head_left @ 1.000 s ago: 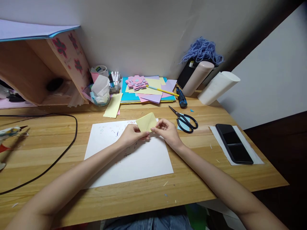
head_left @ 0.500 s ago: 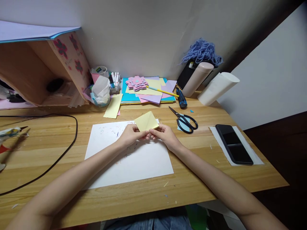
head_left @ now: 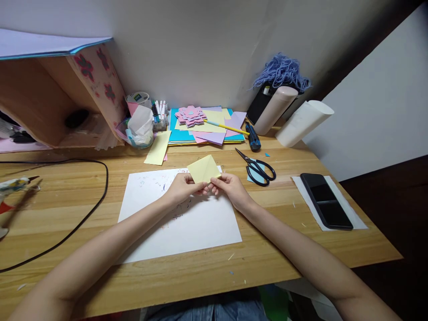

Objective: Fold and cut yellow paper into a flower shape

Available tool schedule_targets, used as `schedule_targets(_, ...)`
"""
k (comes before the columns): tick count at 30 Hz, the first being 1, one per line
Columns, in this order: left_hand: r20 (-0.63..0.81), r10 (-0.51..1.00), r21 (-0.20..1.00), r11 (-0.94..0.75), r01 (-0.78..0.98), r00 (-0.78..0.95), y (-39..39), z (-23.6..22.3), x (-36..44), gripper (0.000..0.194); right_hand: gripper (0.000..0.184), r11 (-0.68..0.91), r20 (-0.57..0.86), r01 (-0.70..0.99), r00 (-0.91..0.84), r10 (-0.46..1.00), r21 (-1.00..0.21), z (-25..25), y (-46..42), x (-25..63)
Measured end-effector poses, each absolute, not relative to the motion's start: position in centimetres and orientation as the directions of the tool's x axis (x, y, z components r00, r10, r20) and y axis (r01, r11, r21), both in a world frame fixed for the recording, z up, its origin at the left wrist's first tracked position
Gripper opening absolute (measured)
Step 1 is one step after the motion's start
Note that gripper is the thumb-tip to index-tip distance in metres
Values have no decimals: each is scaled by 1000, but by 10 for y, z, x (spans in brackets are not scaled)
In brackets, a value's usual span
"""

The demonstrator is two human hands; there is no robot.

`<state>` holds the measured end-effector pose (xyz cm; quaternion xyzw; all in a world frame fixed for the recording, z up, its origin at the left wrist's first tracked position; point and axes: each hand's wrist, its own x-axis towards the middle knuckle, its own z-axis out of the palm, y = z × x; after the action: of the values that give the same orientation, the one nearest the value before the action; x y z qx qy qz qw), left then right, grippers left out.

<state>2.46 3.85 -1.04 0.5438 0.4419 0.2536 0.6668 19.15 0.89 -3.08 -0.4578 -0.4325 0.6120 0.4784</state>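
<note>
A small piece of pale yellow paper (head_left: 204, 168) with a diagonal crease is held up between both hands. My left hand (head_left: 183, 186) pinches its lower left edge, thumb on the front. At the lower right edge, my right hand (head_left: 229, 186) grips it between thumb and fingers. Below them lies a white sheet (head_left: 203, 227) marked with small coloured pen strokes. Black-handled scissors (head_left: 257, 169) rest to the right, partly over a light blue paper scrap.
At the back are stacked coloured papers (head_left: 174, 133), a pink paper flower (head_left: 190, 116), a pencil (head_left: 227, 127) and a utility knife (head_left: 253, 138). A phone (head_left: 326, 200) lies right. A black cable (head_left: 106, 178) and a glue gun (head_left: 15, 185) are left, below a cardboard box (head_left: 100, 89).
My right thumb and fingers have shifted slightly to the right along the paper's lower edge. The paper and my left hand stay almost in place.
</note>
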Motion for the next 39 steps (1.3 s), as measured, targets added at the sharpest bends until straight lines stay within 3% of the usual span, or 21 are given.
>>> schedule_targets(14,-331,807,940,327,96,490,40,-13,25,27,31,-213,-183,-325,-120,976,-922,-31,9,191)
schedule_targets(22,-334,800,939,327,105,499,40,-14,25,34,30,-169,-173,-234,-3,985,-957,-33,16,199)
schedule_targets(30,-314,792,948,293,125,524,40,-15,24,33,25,-156,-138,-86,-183,973,-984,-27,9,196)
schedule_targets(39,-280,790,960,235,152,545,39,-19,24,33,18,-131,-115,-61,-217,969,-990,-30,8,196)
